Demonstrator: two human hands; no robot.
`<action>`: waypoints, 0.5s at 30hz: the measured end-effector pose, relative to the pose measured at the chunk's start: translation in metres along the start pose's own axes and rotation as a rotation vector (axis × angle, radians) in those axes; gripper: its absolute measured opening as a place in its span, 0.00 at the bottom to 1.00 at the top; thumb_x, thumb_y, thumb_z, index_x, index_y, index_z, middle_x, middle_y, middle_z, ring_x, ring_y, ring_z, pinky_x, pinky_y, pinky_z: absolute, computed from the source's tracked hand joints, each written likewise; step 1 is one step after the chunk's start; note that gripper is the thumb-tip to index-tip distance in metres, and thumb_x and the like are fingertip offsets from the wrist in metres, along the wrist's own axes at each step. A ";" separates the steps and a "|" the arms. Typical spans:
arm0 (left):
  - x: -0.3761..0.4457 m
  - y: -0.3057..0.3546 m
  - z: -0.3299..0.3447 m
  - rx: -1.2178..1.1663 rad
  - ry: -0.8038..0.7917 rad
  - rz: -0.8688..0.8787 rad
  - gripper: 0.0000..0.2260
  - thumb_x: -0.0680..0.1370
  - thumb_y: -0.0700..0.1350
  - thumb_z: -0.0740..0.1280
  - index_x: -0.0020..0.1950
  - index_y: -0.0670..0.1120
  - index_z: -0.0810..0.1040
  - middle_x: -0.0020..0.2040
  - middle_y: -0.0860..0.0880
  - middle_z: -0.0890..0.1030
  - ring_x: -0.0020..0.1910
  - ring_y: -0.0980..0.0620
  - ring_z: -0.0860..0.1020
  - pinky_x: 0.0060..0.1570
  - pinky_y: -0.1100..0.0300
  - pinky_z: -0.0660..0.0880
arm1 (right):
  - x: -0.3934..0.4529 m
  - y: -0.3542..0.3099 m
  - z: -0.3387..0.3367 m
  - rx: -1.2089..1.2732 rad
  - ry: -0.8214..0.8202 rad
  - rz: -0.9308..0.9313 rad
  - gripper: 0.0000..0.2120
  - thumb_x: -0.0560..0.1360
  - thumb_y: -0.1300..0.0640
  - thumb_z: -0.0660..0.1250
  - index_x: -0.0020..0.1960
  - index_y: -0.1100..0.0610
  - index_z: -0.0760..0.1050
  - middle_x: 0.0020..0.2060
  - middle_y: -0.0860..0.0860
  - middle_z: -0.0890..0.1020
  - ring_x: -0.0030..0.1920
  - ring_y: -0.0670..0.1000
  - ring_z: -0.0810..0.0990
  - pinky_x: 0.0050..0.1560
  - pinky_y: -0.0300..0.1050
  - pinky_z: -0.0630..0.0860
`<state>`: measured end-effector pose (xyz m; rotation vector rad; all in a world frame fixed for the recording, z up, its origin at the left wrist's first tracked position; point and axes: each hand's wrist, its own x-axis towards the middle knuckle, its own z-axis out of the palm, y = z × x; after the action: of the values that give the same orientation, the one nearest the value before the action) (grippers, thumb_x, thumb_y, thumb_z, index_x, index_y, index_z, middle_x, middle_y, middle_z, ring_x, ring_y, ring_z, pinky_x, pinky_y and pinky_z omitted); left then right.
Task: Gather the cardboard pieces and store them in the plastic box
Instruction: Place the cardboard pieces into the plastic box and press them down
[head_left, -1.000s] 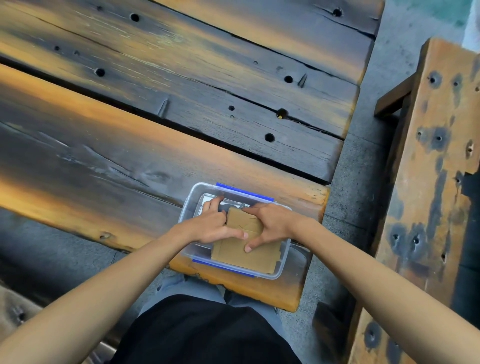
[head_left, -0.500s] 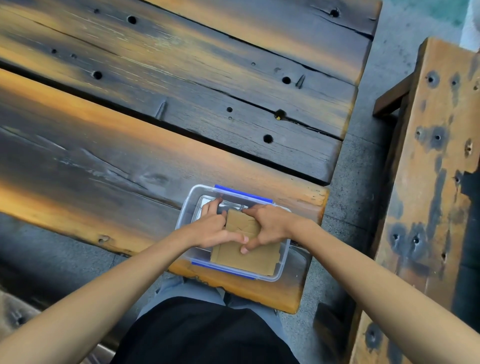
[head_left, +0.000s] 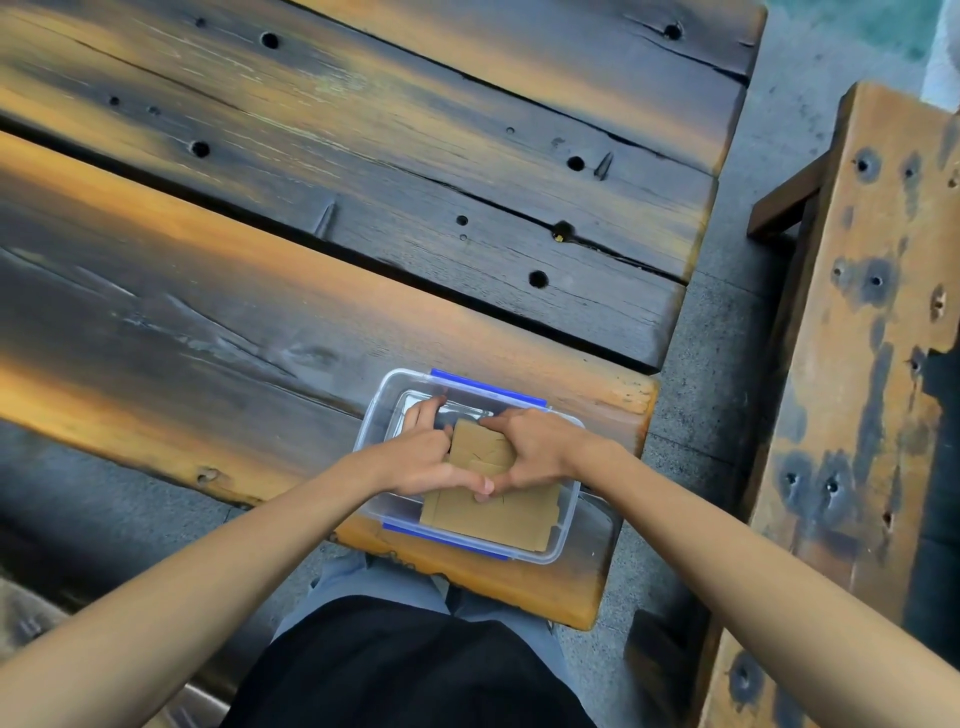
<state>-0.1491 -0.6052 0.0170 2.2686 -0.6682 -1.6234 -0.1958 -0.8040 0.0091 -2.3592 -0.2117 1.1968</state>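
One clear plastic box (head_left: 566, 535) with blue clips sits at the near right corner of the dark plank table (head_left: 260, 322), near the person's lap. Both hands are inside the box, pressing on the cardboard pieces (head_left: 493, 512). Left hand (head_left: 421, 462): fingers curled over the left edge of the upper piece, fingertips reaching toward the far wall of the box, thumb lying across the cardboard toward the right. Right hand (head_left: 530, 449): fingers bent over the far right of the same piece, thumb pointing down to meet the left thumb; the two thumb tips touch or nearly so. Neither hand is lifting; both look clamped on the stack, pushing it down. Change over the last second: small. The thumbs have closed toward each other and the hands sit slightly lower on the stack; the cardboard is in the same place in the box, right and near side. Judgement: gathering is done, and this is the seating step, flattening the pieces so they lie below the rim. Count: one box, two hands; at least two cardboard pieces visible, a smaller one on a larger one; any beneath are hidden. No loose cardboard visible on the table. No lid in view.
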 end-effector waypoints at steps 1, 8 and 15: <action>0.000 0.000 0.000 0.014 -0.002 -0.005 0.41 0.69 0.72 0.68 0.61 0.36 0.79 0.82 0.44 0.39 0.81 0.45 0.38 0.77 0.45 0.55 | 0.000 0.000 0.000 -0.004 0.001 0.005 0.43 0.64 0.29 0.74 0.73 0.48 0.71 0.59 0.52 0.80 0.57 0.54 0.79 0.59 0.55 0.79; 0.002 0.003 -0.002 0.074 -0.029 -0.020 0.45 0.68 0.75 0.64 0.68 0.38 0.76 0.82 0.41 0.38 0.80 0.43 0.35 0.77 0.43 0.55 | 0.002 -0.004 0.002 -0.051 0.005 0.031 0.50 0.62 0.27 0.74 0.76 0.48 0.66 0.61 0.52 0.79 0.60 0.55 0.79 0.61 0.55 0.78; 0.004 -0.001 -0.001 0.073 -0.021 -0.008 0.41 0.69 0.74 0.64 0.62 0.39 0.78 0.82 0.41 0.39 0.80 0.43 0.37 0.77 0.43 0.54 | 0.001 -0.006 0.002 -0.046 0.013 0.058 0.51 0.61 0.27 0.74 0.78 0.47 0.65 0.63 0.51 0.78 0.62 0.55 0.78 0.62 0.53 0.77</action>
<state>-0.1474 -0.6068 0.0139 2.3108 -0.7363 -1.6541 -0.1967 -0.7980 0.0101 -2.4277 -0.1694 1.2151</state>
